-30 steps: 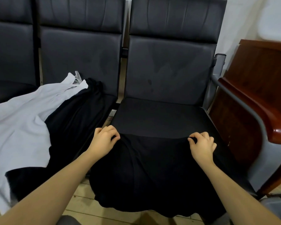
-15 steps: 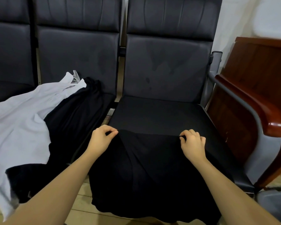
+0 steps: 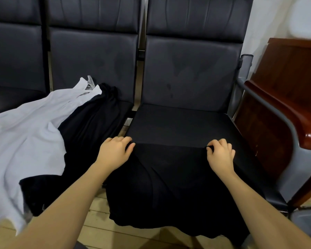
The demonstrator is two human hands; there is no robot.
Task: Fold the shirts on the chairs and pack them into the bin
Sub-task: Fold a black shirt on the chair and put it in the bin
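Change since half a second ago: both hands sit slightly farther up the seat, carrying the shirt's top edge with them; the left thumb now lies flatter on the cloth.

Black shirt (image 3: 169, 180): spread over the near half of the right chair's seat (image 3: 178, 124), top edge pulled into a straight line across the cushion, lower part hanging over the front edge toward the wooden floor (image 3: 129, 234).

Left hand (image 3: 115, 152): at the shirt's top left corner, fingers curled, pinching the edge of the fabric.

Right hand (image 3: 220, 155): at the top right corner, fingers curled, pinching the same edge.

White shirt (image 3: 25, 137): loose and crumpled on the middle chair (image 3: 93, 56), to the left, spilling over its front edge.

Second black garment (image 3: 86, 133): on the same middle chair, partly under the white shirt, between it and the gap to the right chair.

Third chair (image 3: 14, 51): far left, black, only partly in view.

Wooden armrest (image 3: 294, 121): dark red-brown, just right of the right chair, with a wooden panel behind it.

Grey object (image 3: 307, 223): near right corner, only partly in view; cannot tell what it is.
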